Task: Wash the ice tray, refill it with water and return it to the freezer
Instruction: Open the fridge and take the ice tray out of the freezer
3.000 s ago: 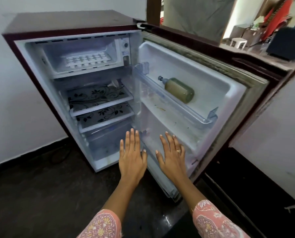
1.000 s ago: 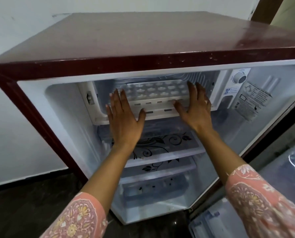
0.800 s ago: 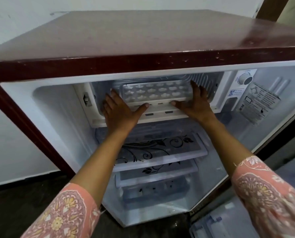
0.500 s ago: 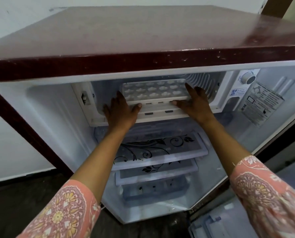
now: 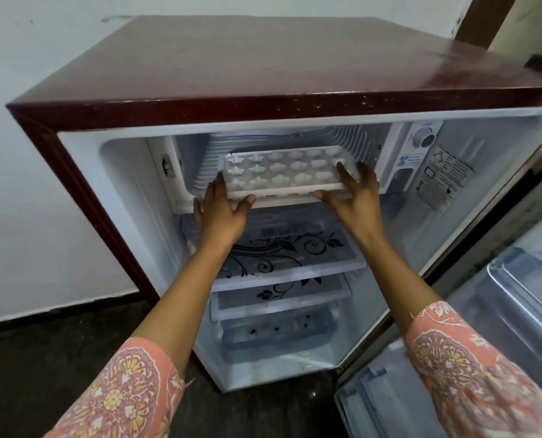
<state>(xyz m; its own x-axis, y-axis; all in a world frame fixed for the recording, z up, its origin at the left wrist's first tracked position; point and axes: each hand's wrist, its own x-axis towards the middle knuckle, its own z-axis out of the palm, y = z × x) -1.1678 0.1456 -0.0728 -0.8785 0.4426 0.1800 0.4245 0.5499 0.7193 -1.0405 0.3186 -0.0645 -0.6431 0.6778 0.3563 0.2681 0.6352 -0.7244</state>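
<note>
Head view: left grip, right grip both clasp ends of white moulded plastic ice tray.

Both hands grip the white ice tray at its near corners. The left hand takes the left corner, thumb on the front edge and fingers along the left side. The right hand takes the right corner, thumb under the front edge and fingers over the rim. Beyond the grip, the tray extends into the freezer compartment. A thermostat dial sits right of the grip. A patterned shelf lies below it.
</note>
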